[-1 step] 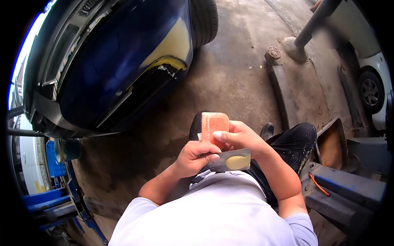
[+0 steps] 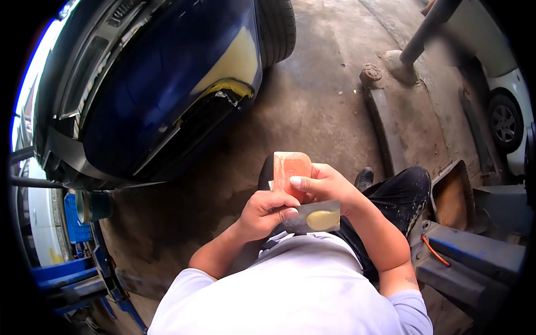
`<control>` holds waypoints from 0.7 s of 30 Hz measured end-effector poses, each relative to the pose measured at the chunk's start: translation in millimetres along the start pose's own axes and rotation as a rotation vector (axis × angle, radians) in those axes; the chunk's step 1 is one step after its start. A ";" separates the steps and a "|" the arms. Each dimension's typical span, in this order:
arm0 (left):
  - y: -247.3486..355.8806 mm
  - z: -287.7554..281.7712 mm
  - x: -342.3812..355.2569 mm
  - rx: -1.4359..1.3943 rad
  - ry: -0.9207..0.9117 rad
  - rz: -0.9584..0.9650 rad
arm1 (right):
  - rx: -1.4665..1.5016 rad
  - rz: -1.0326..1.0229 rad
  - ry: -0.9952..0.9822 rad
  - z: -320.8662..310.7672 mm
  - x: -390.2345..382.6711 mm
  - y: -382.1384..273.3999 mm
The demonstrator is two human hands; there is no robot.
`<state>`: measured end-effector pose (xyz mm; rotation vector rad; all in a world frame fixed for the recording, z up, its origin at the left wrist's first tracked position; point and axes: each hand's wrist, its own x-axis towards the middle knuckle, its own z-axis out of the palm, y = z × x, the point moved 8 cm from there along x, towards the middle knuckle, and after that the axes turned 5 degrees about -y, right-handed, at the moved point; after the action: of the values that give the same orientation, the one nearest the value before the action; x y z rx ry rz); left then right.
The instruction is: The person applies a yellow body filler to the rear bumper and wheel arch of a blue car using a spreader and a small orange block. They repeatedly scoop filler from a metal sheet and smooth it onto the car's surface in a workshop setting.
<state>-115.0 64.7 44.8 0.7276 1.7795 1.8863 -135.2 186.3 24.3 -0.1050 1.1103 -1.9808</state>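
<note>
My left hand [image 2: 262,215] grips a thin grey metal plate [image 2: 298,219] with a pale yellow dollop [image 2: 321,220] of paste on its right part. Just above it, my right hand [image 2: 326,187] holds an orange flat rounded pad [image 2: 290,164], like a spreader, upright with the thumb across its face. My left fingertips lie against the pad's lower part. Both hands are in front of my white shirt, over my dark trousers.
A dark blue car body [image 2: 139,95] with a yellowish filled patch [image 2: 234,56] stands at upper left. A lift arm [image 2: 382,128] and post lie right. A metal beam [image 2: 469,251] is by my right knee. A blue crate [image 2: 76,218] sits left; a white car [image 2: 519,100] is far right.
</note>
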 end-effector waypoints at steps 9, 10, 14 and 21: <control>9.8 -35.9 -18.2 0.051 0.170 -0.037 | -0.066 -0.081 -0.038 11.4 41.9 -21.5; 2.4 -40.9 -22.4 0.024 0.180 -0.056 | -0.107 -0.063 -0.037 14.9 45.1 -25.2; -5.7 -41.3 -36.6 0.071 0.205 -0.047 | -0.275 -0.087 -0.195 20.0 65.6 -13.5; -24.6 -50.2 -72.4 -0.085 0.667 -0.109 | -0.611 -0.826 0.578 -41.6 114.2 -83.4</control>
<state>-93.1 -18.4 13.3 -0.0576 2.0316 2.2732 -279.2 154.9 25.5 -0.3778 2.3179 -2.3522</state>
